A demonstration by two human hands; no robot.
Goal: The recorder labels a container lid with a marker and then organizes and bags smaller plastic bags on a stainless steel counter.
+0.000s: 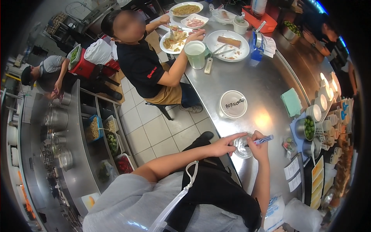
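Observation:
At the near end of the steel counter my left hand (225,145) steadies a clear round plastic lid (243,150), its fingers along the rim. My right hand (259,150) is closed around a blue-and-white marker (265,139), which slants up to the right. The marker's tip is hidden by my fingers over the lid. Just beyond stands a round white tub (233,104), closed with a lid that carries dark handwriting.
A seated person (145,65) eats at the far left side of the counter (216,79), beside a pale green cup (195,55) and a white plate (241,53) with food. On the right are a folded green cloth (291,102) and a pot of green limes (309,127).

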